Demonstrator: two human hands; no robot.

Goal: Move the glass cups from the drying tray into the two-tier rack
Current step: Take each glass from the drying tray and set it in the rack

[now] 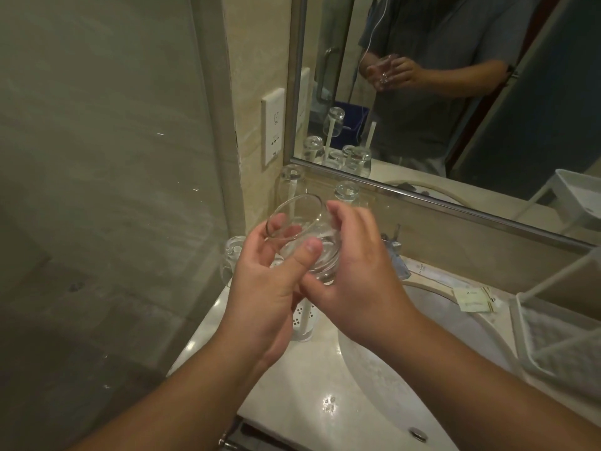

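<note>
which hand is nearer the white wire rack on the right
The right hand. It cups the glass cup from the side facing the white wire rack. The left hand grips the cup's far side, farther from it.

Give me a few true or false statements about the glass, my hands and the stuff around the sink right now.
1. Both hands hold the glass. True: the left hand and right hand grip it together.
2. The held glass stands upright on the counter. False: it is tilted in the air.
3. Other cups sit upside down on pegs behind the hands. True.
4. The white rack stands to the left of the sink. False: it is on the right.
5. A mirror hangs above the counter. True.
</note>
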